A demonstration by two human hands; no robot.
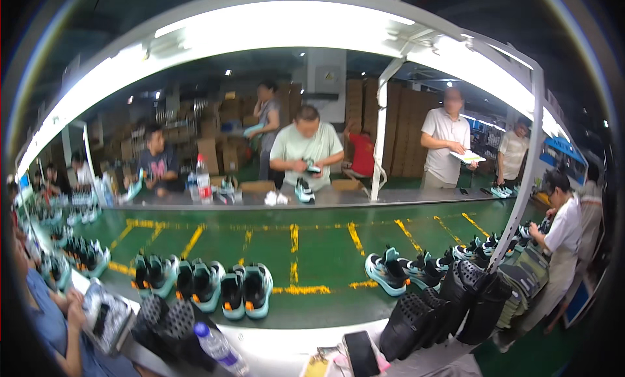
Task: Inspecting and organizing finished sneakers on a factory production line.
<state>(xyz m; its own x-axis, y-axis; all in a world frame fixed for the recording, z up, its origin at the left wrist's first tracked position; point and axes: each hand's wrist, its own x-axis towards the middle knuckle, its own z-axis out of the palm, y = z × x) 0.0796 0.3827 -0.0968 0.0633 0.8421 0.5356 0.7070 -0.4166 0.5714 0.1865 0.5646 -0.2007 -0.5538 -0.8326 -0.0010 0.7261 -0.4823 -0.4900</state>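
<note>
Neither of my hands shows in the head view. Closest to me is a white work surface (286, 338) at the lower edge. On it a dark-screened phone (362, 355) lies beside a yellow card (317, 367) and something pink. To their left is a clear bottle (221, 352) with a purple cap. Beyond, mint-and-black sneakers (257, 290) stand in pairs on the green conveyor belt (325, 253), with more sneakers (387, 273) lined up on the right.
Black perforated clogs (407, 325) stand upright at the right, and more black clogs (163, 322) at the left. A white metal post (521, 175) rises on the right. A co-worker in blue (58, 331) sits close at left. Across the belt, a person in light green (306, 149) handles a shoe.
</note>
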